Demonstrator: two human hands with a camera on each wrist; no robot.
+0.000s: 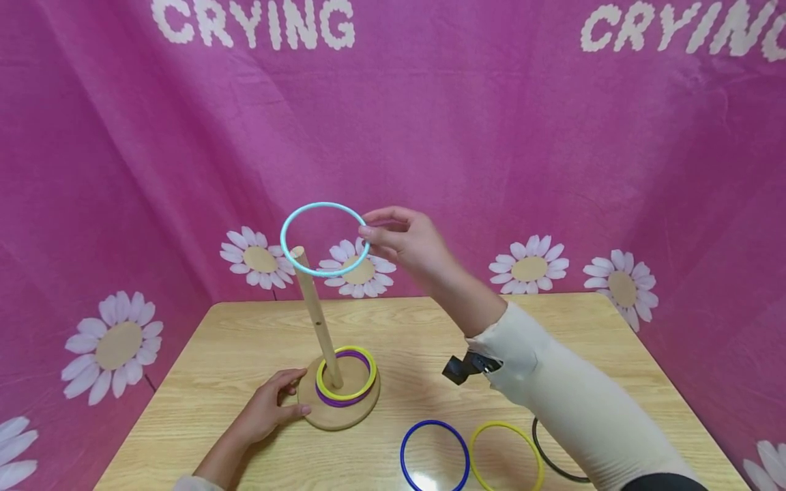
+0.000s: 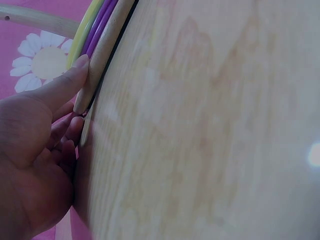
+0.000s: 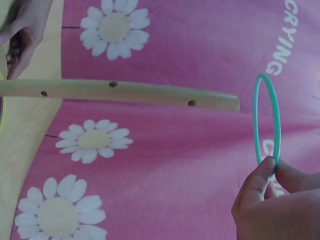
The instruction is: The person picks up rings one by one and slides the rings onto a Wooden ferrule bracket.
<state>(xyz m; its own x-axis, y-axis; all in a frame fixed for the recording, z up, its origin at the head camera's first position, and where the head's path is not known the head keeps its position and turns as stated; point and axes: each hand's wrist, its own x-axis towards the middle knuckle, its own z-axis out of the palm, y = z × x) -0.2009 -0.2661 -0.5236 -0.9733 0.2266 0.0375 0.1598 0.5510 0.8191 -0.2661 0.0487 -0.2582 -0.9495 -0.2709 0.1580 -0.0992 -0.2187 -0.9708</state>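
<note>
Between thumb and fingers my right hand (image 1: 402,239) pinches a light turquoise ring (image 1: 324,274) by its right side. The ring is raised and overlaps the top of the wooden post (image 1: 316,317) in the head view. From the right wrist view, the ring (image 3: 277,120) stands just above the post's tip (image 3: 230,102), apart from it. My left hand (image 1: 265,412) holds the left edge of the round wooden base (image 1: 334,421), thumb on top. Around the post's foot lie a yellow ring (image 1: 372,361) and, beneath it, a purple ring (image 1: 336,403).
On the table (image 1: 227,341) in front lie a blue ring (image 1: 402,450), another yellow ring (image 1: 539,457) and a black ring (image 1: 552,466) partly hidden by the right sleeve (image 1: 571,389). Behind the table hangs a pink cloth (image 1: 460,136) with daisies.
</note>
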